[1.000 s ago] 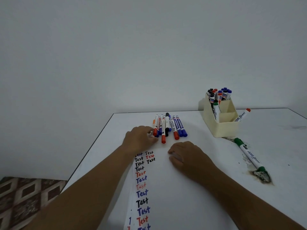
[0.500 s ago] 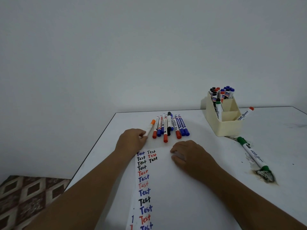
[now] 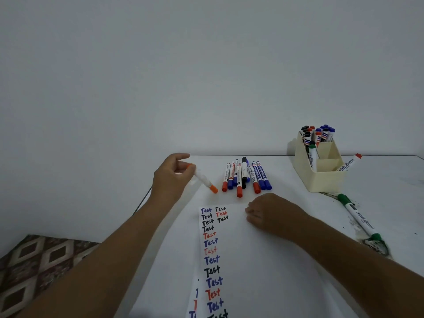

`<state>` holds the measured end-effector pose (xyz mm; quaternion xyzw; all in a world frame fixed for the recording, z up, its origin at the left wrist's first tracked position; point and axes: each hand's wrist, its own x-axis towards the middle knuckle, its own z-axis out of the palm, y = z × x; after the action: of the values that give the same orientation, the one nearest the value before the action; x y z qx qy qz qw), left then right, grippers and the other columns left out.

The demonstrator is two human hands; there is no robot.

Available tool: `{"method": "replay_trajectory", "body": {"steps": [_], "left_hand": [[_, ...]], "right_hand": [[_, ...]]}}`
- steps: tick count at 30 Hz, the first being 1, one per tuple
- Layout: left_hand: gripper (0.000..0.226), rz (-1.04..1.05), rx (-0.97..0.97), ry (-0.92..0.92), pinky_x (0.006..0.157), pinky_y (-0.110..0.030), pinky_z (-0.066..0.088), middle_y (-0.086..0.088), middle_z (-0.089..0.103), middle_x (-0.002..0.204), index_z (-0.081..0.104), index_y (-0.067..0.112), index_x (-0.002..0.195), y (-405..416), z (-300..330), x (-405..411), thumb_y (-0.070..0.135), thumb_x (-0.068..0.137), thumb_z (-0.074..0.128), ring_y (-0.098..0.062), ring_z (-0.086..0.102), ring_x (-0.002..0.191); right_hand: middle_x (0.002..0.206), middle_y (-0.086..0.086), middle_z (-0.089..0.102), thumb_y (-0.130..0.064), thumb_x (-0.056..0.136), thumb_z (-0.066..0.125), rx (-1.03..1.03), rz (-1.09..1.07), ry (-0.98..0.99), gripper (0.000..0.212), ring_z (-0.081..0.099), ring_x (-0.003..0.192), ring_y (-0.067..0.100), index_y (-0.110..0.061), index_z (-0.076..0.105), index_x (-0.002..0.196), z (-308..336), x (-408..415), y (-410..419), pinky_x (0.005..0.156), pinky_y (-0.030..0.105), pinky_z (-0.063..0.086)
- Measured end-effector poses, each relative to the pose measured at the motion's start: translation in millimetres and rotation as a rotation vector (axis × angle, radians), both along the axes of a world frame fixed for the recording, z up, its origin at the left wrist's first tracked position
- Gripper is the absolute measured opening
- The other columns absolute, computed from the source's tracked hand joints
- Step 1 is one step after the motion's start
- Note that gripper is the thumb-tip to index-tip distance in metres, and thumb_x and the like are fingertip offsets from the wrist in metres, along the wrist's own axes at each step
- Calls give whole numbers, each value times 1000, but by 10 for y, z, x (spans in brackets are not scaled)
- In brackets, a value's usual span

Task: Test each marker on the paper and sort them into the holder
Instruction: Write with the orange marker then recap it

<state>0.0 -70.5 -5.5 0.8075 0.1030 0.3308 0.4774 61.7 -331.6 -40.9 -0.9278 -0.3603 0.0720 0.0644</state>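
The left hand [image 3: 173, 177] pinches an orange-capped marker [image 3: 203, 179] in its grip, lifted clear of the table [image 3: 378, 203], cap pointing down and toward the row of loose markers [image 3: 246, 176]. Held by the barrel end with the cap free, it looks ready to be uncapped, so the step in hand is probably the start of a new test. The right hand [image 3: 273, 213] lies on the paper [image 3: 263, 260] with fingers loosely curled and grasping nothing; resting there, it likely pins the sheet so it will not slide under a pen stroke, and it sits near enough to pull the cap.

The paper carries columns of the word "Test" in black, red and blue, with bare space beside the short second column, just next to the right hand. The untested markers lie side by side just beyond the sheet's far edge, within easy reach. The cream holder [image 3: 321, 177] stands well apart at the right, its rear compartment packed with upright markers, one green-capped marker in the next compartment, and a red-capped marker [image 3: 350, 162] leaning at its far side. A green marker [image 3: 358, 216] lies on the table near the holder, amid dark smudges of ink.

The table is white and butts against a plain pale wall. A brown-and-cream diamond-patterned surface [image 3: 34, 267] shows at lower left.
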Motion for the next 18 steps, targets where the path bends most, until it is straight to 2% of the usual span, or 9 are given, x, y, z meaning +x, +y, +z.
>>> {"method": "replay_trajectory", "body": {"steps": [3,5,7,8,10,12,14,15,18], "left_hand": [[26,-75,-42,-18,74,-20,46,11,74,85,65,32,113,-75,233,-137,29,89,74,-6,67,86],[29,-136,-48,-23,76,-19,46,9,75,86,64,32,115,-170,369,-237,29,88,75,-6,68,87],[32,-201,-48,-43,79,-19,46,6,75,86,64,30,117,-283,458,-326,28,88,76,-6,69,87],[34,-232,-45,-55,80,-21,47,6,75,86,63,29,119,-335,483,-358,28,87,76,-6,69,87],[39,-292,-48,-80,85,-27,49,5,76,92,61,27,123,-405,499,-396,33,87,75,-7,69,91],[55,-328,-61,-101,92,-34,49,7,73,108,54,31,128,-399,440,-387,60,83,67,-9,66,105],[79,-380,-132,-78,96,-41,51,13,64,125,47,40,130,-345,320,-381,86,67,59,-10,61,115],[87,-411,-152,-45,96,-42,53,16,60,130,45,43,131,-315,244,-386,89,60,61,-9,59,118],[95,-471,-104,83,83,-37,59,16,57,131,42,43,136,-295,3,-453,70,54,83,-9,61,114]], "right_hand": [[151,-3,47,-46,95,65,234,-32,-63,61,35,145,19,-26,45,149,98,-130,124,120,37,31],[148,-5,50,-50,89,72,470,-70,-48,72,40,138,17,-28,42,151,181,-258,265,115,36,36],[133,-7,57,-52,83,76,623,-84,75,77,52,120,12,-28,45,148,280,-375,426,104,34,48],[123,-7,59,-51,84,77,669,-77,142,70,56,107,11,-27,49,144,328,-438,510,93,31,52],[103,-2,62,-44,90,72,758,-81,174,39,62,87,13,-22,63,122,385,-541,636,75,26,55],[90,4,64,-37,96,67,895,-122,177,20,64,74,14,-18,67,101,416,-601,693,68,28,57],[88,0,67,-34,95,69,1015,-149,276,14,67,75,10,-22,69,102,426,-631,695,73,28,60],[90,-2,70,-32,92,72,1070,-162,351,18,70,80,9,-22,69,107,424,-635,682,79,28,61],[95,1,75,-18,85,81,1276,-170,551,31,74,90,12,-21,64,110,407,-641,629,84,28,61]]}}
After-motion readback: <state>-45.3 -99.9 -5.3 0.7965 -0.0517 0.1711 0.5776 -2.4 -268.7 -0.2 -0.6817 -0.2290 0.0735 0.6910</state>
